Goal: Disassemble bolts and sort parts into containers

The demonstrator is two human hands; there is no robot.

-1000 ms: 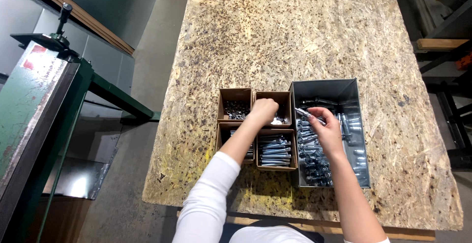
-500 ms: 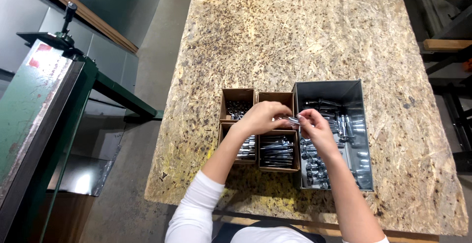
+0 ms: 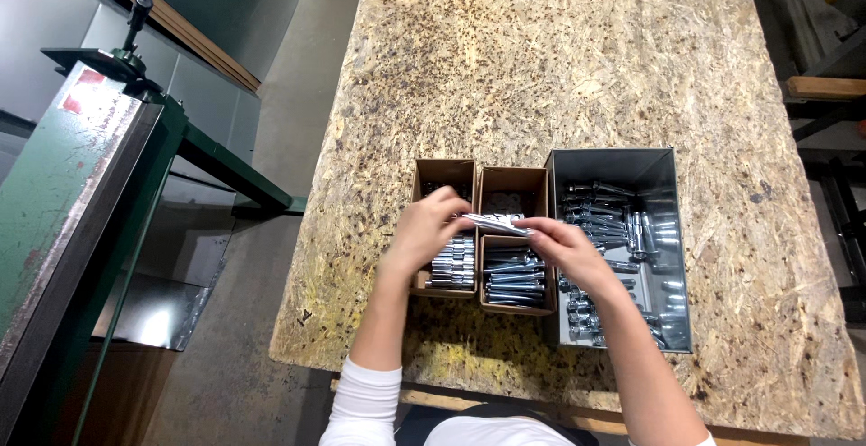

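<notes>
My left hand [image 3: 424, 229] and my right hand [image 3: 564, 249] meet over the small cardboard boxes and together hold a few shiny metal bolts [image 3: 494, 222] level between their fingertips. Under them stand brown cardboard boxes [image 3: 512, 184] in a square group, the near ones packed with silver bolts [image 3: 514, 276]. To the right lies a grey metal bin [image 3: 667, 162] with several loose bolts [image 3: 600, 211] in it. All rests on a chipboard table [image 3: 559, 58].
A green metal machine [image 3: 81, 193] with a black handle stands to the left, across a concrete floor gap [image 3: 298, 76]. Dark frames and a wooden piece [image 3: 825, 87] sit beyond the table's right edge.
My left hand has come back from the far boxes toward the middle. My right hand has lifted bolts out of the grey bin and brought them left to meet it.
</notes>
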